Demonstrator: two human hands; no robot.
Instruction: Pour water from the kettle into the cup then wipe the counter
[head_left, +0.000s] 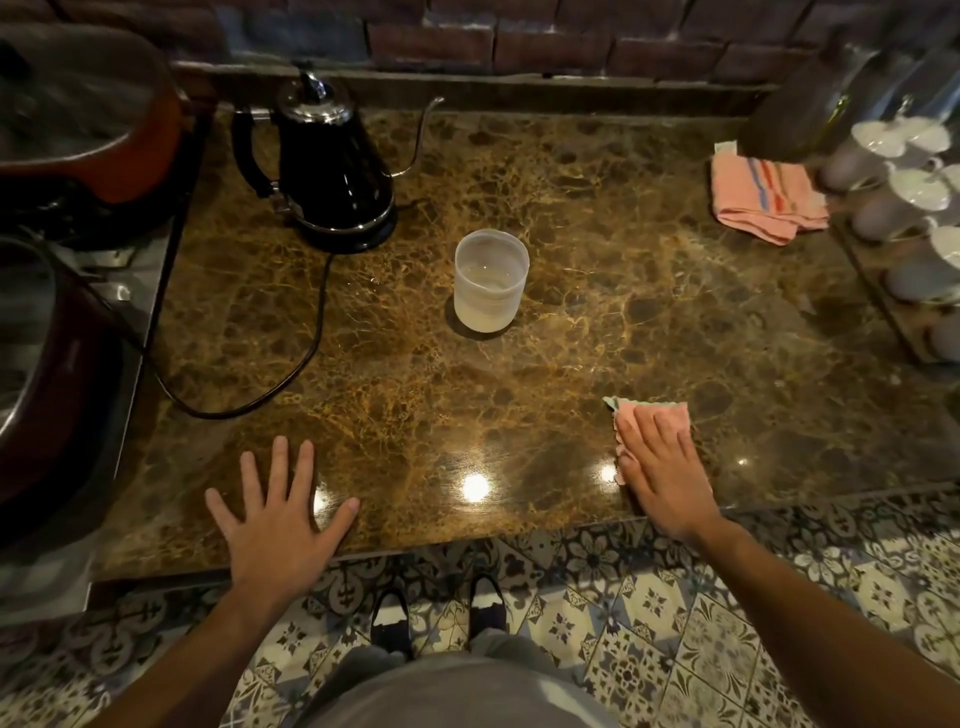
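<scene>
**Cloth pressed flat near the front edge, cup filled at centre**

Right hand (662, 470) laid flat, fingers extended and close together, pressing a pink cloth (655, 415) onto the counter (597, 322) near the front edge, right of centre. Not clenched around the cloth, only bearing down on it with palm and fingers; a pale green corner of the cloth poking out on the far left side, a pink fringe showing left of the fingers.

Left hand (280, 519) open, fingers spread wide, palm down on the counter at the front edge, left of centre. Nothing held beneath or within it. Well apart from the right hand, with bright light reflections on the polished stone between them.

Translucent cup (491, 280) upright near the middle of the counter, clear water visible inside. Just beyond it toward the back-left corner, the black gooseneck kettle (330, 161) seated on its base, handle to the left, thin spout arching right along the back. Near the cup but not touching. Black power cord (306, 343) running from the base forward, looping toward the left edge.

At the back-right corner, a second folded pink towel (763, 200) with red and blue stripes, lying flat. Just right of it, along the right edge, a rack of white cups (919, 192), blurred. Beyond the left edge, an orange-rimmed pot (104, 130) and a darker vessel, both partly cut off.

Below the front edge, patterned floor tiles (675, 597) and two dark shoes (395, 623).
</scene>
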